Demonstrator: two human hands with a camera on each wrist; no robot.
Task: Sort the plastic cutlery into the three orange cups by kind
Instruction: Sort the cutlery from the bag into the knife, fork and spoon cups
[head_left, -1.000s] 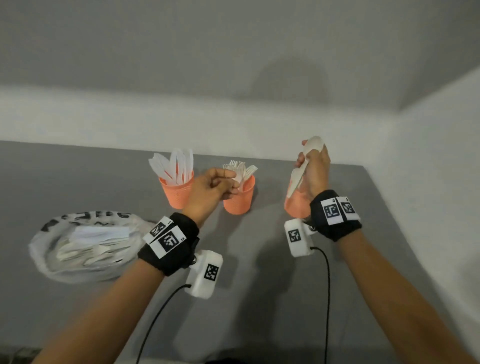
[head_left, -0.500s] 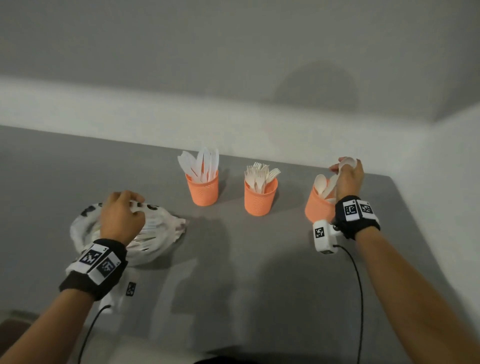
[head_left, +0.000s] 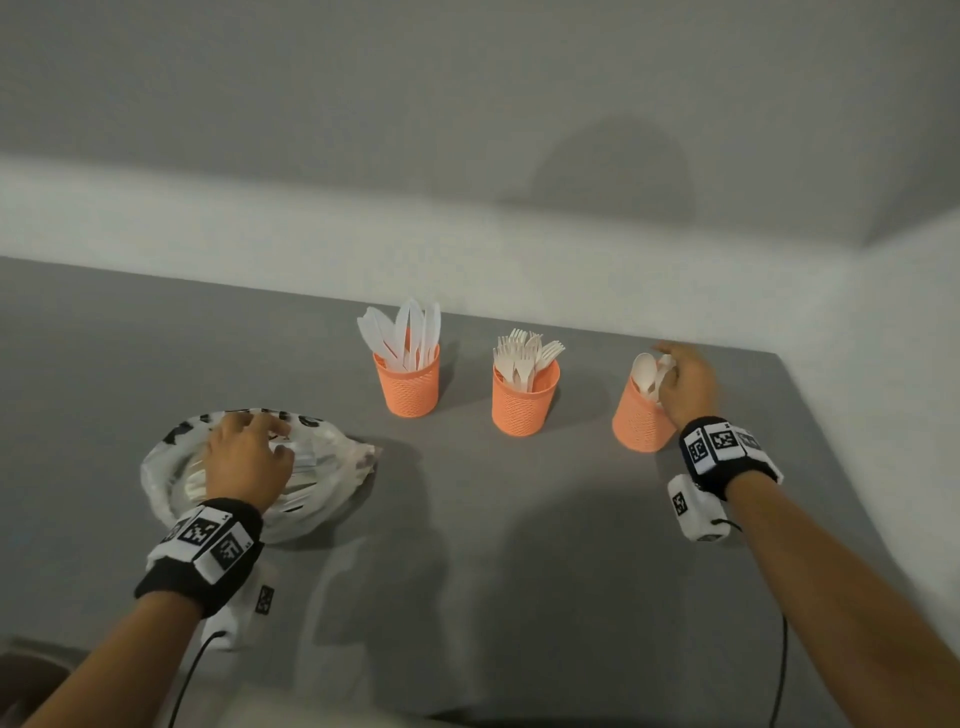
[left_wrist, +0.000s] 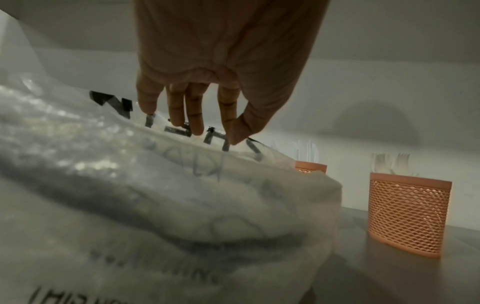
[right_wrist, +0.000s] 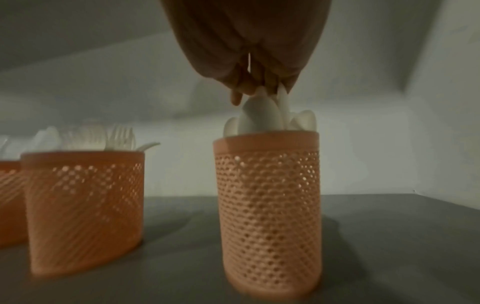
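Observation:
Three orange mesh cups stand in a row: knives cup (head_left: 407, 387), forks cup (head_left: 524, 405) (right_wrist: 85, 197), spoons cup (head_left: 636, 423) (right_wrist: 267, 205). My right hand (head_left: 670, 366) (right_wrist: 259, 88) hangs over the spoons cup, its fingertips pinching the bowl of a white spoon (right_wrist: 259, 117) that stands in the cup among other spoons. My left hand (head_left: 260, 434) (left_wrist: 197, 127) is at the clear plastic bag (head_left: 332, 467) (left_wrist: 182, 195) of loose cutlery, fingers pointing down with tips touching the film; it holds no piece of cutlery that I can see.
The grey table (head_left: 493, 545) meets a white wall behind the cups and on the right. The bag lies left of the cups. Cables run from both wrist cameras toward the near edge.
My left hand left the forks cup and went to the bag, where its fingers now reach down. My right hand lowered the spoon into the right cup.

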